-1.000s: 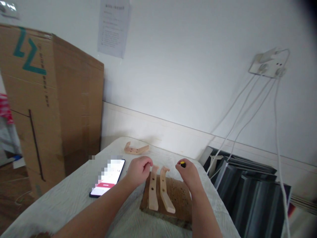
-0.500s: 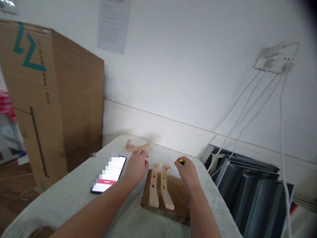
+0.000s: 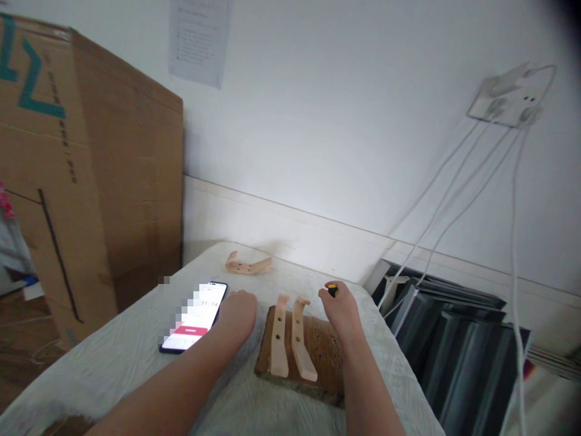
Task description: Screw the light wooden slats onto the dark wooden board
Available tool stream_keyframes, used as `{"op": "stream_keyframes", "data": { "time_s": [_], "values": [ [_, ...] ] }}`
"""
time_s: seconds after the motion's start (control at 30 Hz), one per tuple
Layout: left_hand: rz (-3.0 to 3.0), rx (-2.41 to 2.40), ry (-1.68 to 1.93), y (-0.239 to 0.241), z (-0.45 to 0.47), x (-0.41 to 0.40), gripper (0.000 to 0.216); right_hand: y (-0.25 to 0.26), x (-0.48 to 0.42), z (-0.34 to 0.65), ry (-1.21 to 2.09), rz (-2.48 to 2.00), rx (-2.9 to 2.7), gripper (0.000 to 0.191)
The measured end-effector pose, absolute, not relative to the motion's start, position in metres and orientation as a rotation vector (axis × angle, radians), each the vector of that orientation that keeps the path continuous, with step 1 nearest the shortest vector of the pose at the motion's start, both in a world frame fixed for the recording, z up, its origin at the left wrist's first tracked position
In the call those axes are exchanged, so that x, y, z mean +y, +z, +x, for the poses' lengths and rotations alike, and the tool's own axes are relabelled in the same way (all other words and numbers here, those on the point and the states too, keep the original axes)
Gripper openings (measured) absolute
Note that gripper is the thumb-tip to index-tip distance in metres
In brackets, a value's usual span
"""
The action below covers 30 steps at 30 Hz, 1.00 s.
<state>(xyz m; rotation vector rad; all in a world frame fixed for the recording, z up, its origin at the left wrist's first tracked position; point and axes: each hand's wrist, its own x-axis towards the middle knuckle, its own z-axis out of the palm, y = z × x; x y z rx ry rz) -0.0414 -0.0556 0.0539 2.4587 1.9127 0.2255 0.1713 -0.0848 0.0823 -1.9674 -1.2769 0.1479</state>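
Observation:
Fingers of my right hand (image 3: 342,306) are wrapped round a yellow-and-black handle (image 3: 333,290), which looks like a screwdriver's; the rest of it is hidden. That hand is over the far right corner of a brown wooden block (image 3: 324,345). Two pale wooden hooks (image 3: 279,342) lie side by side on the block, each with dark spots at its holes. My left hand (image 3: 238,313) is closed beside the right edge of a lit phone (image 3: 200,318); its fingertips and anything in them are hidden. Farther back lies a third wooden hook (image 3: 249,265).
A pale cloth (image 3: 136,363) covers the table. To the left stands a tall cardboard box (image 3: 131,175). Dark folded panels (image 3: 467,351) lean at the right, with white cables (image 3: 515,242) hanging from a wall socket (image 3: 503,100). The wall is close behind the table.
My left hand has moved left and nearer, away from the far hook and block to the phone's edge. My right hand still grips the handle, nearly in place. The view has shifted slightly.

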Motion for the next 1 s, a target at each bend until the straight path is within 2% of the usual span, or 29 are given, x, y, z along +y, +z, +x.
{"op": "stream_keyframes", "data": {
  "time_s": [0.37,1.0],
  "values": [
    [2.536,1.755,0.26,0.054,-0.038,-0.061,0.032,0.079,-0.081,0.174,0.18,-1.986,-1.234,0.027],
    [2.506,1.821,0.267,0.055,-0.043,-0.039,0.034,0.079,-0.082,0.173,0.198,-1.971,-1.256,0.022]
  ]
}}
